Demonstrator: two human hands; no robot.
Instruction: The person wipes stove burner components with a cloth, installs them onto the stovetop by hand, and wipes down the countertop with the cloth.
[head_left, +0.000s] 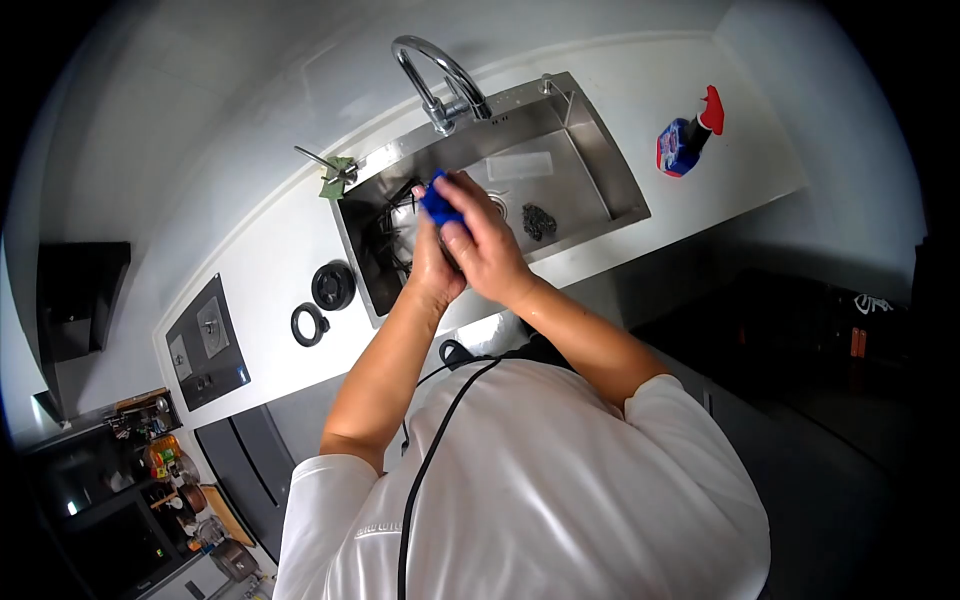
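Over the steel sink [575, 200], both hands are together around a blue cloth or sponge [441, 200]. My right hand [485, 240] lies on its right side, with the fingers closed over it. From the left, my left hand [432, 265] presses against the lower part, its fingers partly hidden behind the blue thing. Beneath the hands, dark wire racks [392, 235] stand in the left part of the sink. A dark scouring pad [538, 222] lies on the sink floor to the right of the hands.
A curved chrome faucet [445, 62] rises behind the sink. A spray bottle [684, 143] with a red trigger stands on the right counter. Left of the sink are a green cloth [337, 177], a round black part [333, 286], a black ring [309, 325] and a cooktop [208, 342].
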